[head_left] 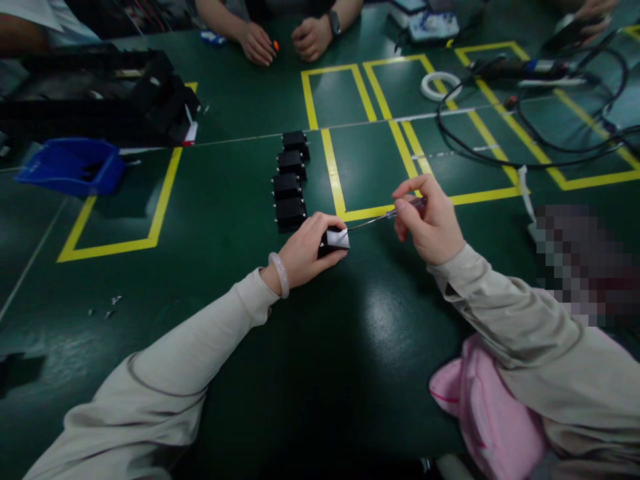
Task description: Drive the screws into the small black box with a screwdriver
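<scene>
Between the thumb and fingers of my left hand (309, 252) is a small black block (327, 249) with a whitish face, held on the green table. My right hand (425, 217) grips a screwdriver (391, 214) by its translucent handle. Its thin shaft points left, and the tip meets the block or lies just in front of it; I cannot tell which. Beyond my left hand, several similar black blocks (290, 183) with small shiny studs at their sides stand in a row.
A blue bin (75, 167) sits at the left before black trays (95, 100). Small screw-like bits (111, 307) lie at left. Black cable (445, 137), a white tape ring (440, 87) and pink fabric (493, 407) are at right. Another person's hands (311, 39) rest across the table.
</scene>
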The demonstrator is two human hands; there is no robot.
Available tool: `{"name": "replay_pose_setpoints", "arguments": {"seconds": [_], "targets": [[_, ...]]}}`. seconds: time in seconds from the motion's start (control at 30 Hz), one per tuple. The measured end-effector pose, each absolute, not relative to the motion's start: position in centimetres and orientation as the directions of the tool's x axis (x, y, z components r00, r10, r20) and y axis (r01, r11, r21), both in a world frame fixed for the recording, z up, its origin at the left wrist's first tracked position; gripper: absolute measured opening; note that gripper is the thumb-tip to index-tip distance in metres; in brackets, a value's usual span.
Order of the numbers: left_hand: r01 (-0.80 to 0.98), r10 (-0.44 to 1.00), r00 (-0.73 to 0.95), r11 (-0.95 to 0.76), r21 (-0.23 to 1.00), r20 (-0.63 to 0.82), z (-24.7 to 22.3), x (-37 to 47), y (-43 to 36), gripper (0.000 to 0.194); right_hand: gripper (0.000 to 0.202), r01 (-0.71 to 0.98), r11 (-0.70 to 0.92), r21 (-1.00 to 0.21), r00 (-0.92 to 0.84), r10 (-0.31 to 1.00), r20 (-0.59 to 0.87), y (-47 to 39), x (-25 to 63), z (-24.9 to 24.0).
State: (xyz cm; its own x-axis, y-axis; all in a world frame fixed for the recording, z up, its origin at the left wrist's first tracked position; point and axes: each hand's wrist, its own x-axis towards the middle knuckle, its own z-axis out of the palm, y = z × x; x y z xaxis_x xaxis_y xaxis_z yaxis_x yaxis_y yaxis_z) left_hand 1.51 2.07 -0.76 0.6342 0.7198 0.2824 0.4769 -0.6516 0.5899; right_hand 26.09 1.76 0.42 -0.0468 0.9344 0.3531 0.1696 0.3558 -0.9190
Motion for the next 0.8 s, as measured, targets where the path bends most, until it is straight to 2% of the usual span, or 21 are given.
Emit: {"name": "replay_pose_setpoints", "arguments": {"seconds": [0.17, 0.33, 0.8], "targets": [[0.473, 0.716, 0.637, -0.656, 0.588, 0.286, -0.74, 1.46, 2.07, 0.032, 0.033, 0.235, 0.332, -0.913, -0.038, 0.942, 0.333, 1.67, 26.12, 0.47], [0.477, 0.718, 0.636, -0.653, 0.588, 0.282, -0.85, 1.43, 2.1, 0.033, 0.029, 0.206, 0.374, -0.904, -0.021, 0.926, 0.378, 1.66, 25.96, 0.57], [0.493, 0.73, 0.633, -0.636, 0.594, 0.256, -0.61, 1.49, 2.05, 0.032, 0.028, 0.222, 0.335, -0.916, -0.041, 0.942, 0.334, 1.62, 26.0, 0.65]]}}
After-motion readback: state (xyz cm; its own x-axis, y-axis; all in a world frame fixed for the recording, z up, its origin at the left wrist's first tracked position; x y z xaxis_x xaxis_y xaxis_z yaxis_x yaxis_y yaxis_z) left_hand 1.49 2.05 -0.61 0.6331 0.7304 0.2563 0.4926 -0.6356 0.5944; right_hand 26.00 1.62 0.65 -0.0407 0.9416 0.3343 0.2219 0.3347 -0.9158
